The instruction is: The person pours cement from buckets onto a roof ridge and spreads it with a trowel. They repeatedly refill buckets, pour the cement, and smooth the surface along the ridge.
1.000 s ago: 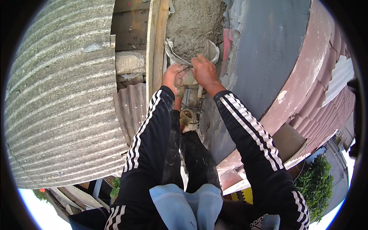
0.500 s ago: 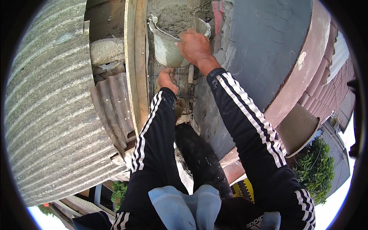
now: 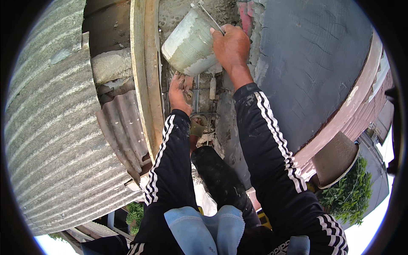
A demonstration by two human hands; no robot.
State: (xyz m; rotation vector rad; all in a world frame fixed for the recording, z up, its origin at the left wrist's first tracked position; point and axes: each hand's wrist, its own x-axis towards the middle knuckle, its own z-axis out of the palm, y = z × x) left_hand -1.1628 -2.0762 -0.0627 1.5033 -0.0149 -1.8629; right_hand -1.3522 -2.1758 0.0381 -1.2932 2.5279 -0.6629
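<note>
My right hand (image 3: 231, 44) grips the tilted bucket (image 3: 189, 42) by its rim; my left hand (image 3: 180, 91) braces, fingers spread, against the formwork (image 3: 146, 76); pouring looks unfinished.

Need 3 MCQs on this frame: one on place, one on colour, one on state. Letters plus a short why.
1. Where is the bucket?
A. Held up against the wall, above the left hand
B. On the ground by the plant
C. On the corrugated roof

2. What colour are the sleeve stripes?
A. Red
B. White
C. Yellow

3. What is the left hand doing?
A. Gripping the bucket handle
B. Hanging free at the person's side
C. Resting on the wall below the bucket

Answers:
1 A: the right hand holds it up by the rim and handle.
2 B: white stripes run down the black sleeves.
3 C: its palm lies on the wall, beside the wooden plank.
</note>
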